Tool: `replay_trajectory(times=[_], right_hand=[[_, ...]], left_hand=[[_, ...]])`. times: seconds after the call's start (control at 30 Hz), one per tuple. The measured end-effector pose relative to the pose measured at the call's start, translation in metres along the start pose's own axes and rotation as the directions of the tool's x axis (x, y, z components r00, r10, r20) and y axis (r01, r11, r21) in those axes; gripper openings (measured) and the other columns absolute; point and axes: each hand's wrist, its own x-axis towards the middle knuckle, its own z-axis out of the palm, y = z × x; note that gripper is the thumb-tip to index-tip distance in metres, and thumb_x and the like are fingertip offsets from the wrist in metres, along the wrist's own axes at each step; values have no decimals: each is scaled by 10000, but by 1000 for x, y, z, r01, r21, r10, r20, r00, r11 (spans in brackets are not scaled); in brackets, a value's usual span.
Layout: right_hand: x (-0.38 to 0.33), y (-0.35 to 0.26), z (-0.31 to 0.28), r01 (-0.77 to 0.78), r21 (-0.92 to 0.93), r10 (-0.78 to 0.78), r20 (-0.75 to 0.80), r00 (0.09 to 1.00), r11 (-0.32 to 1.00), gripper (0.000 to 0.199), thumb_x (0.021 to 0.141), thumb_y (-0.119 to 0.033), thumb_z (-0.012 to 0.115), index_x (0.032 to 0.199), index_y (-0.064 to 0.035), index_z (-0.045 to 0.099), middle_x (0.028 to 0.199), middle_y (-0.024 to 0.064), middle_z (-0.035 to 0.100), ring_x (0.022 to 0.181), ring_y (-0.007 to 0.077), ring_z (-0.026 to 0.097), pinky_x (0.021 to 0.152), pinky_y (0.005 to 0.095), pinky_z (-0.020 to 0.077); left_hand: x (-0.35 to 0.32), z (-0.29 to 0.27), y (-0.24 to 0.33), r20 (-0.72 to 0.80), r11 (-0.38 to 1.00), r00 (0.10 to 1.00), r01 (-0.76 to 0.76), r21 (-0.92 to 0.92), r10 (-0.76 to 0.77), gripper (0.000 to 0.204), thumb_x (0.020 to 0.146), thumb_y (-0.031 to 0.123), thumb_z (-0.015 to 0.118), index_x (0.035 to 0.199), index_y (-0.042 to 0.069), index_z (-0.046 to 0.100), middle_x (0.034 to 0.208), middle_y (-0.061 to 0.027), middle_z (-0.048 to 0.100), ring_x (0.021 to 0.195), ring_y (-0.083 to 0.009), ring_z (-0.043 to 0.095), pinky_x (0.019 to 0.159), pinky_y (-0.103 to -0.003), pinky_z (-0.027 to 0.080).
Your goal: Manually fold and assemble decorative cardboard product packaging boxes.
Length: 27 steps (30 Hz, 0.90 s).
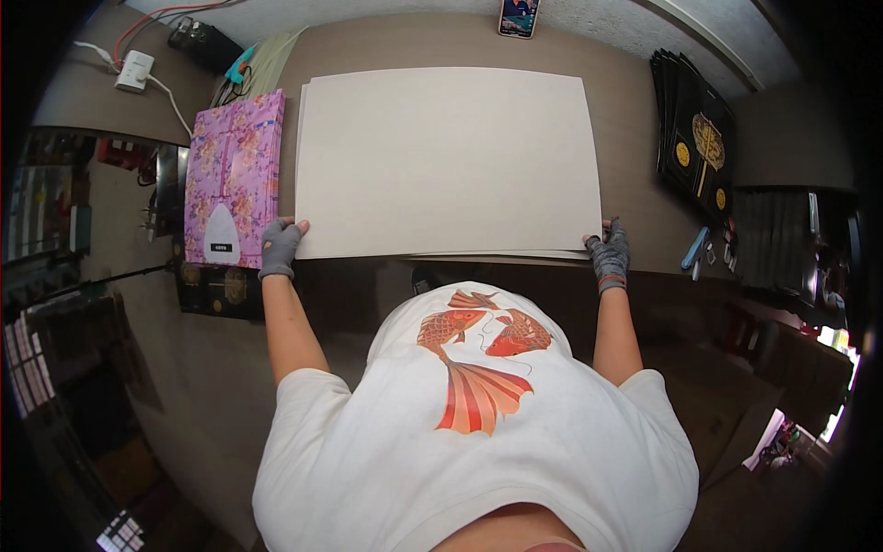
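Observation:
A stack of large white paper or card sheets (pixel 448 161) lies flat in front of me, its edges slightly out of line at the left and along the near side. My left hand (pixel 281 247), in a grey fingerless glove, is closed at the near left corner, thumb at the sheet's edge. At the near right corner my right hand (pixel 610 253), gloved the same way, pinches the edge with its thumb on top. The fingers beneath the sheets are partly hidden.
Beside my left hand is a stack of purple floral folders or flat bags (pixel 235 175). Black pieces with gold print (pixel 696 138) stand at the right, near a blue cutter (pixel 695 248). A phone (pixel 519 17), a teal-handled tool (pixel 241 66) and a white adapter (pixel 135 71) sit farther back.

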Motion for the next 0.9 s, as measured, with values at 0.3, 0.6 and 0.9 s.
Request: replay_trajectory(times=[0.3,0.6,0.9], right_hand=[[13,-7,-18,-85,339,39,140,989,937,377,885,-275,687,1175,-50,601,984,62,638,794,171,621,643,324,532],[20,17,-17,-394,664,231,324,917,636,242,895,-276,693,1087,-151,613,959,15,626,764,164,601,497,297,480],[14,3,-25,-350,445,204,344,917,824,415,858,-269,722,1213,-95,595,1036,38,624,851,162,593,514,297,503]], left_hand=[[-14,1,12,-127,980,977,-154,126,170,395,780,238,739,1050,-39,654,951,-162,702,848,-245,660,783,-339,504],[1,-7,17,30,971,1000,-12,240,5,577,833,421,679,1208,-12,612,1066,-194,684,1019,-269,638,869,-350,495],[43,-17,19,283,991,956,102,-87,-73,630,830,331,721,1322,-12,531,1228,-160,621,1168,-217,554,993,-333,423]])
